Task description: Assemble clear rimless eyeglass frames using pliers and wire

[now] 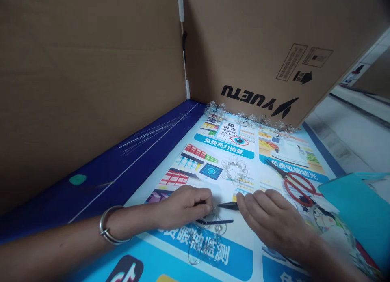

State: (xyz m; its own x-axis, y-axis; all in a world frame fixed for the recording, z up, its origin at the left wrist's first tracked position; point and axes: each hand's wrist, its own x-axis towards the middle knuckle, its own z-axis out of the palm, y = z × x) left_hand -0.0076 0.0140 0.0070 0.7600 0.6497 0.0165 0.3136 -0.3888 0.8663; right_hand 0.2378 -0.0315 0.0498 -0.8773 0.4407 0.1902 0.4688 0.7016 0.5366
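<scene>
My left hand (185,207) rests on a printed blue and white poster (213,249), fingers pinched on thin silver wire beadwork (202,237) that loops down below it. A metal bangle (107,226) circles that wrist. My right hand (271,221) lies just to the right, fingers closed on a small dark pointed tool (228,206) whose tip points at the left fingertips. A finished wire and bead flower (235,170) lies on the poster just beyond both hands.
Red-handled scissors (294,184) lie to the right of the flower. A teal sheet (356,205) sits at the right edge. Cardboard walls (91,79) stand left and behind, one printed YUETU (258,101). Clear bead pieces (243,119) line the back wall's foot. Loose wires (149,134) lie on blue cloth.
</scene>
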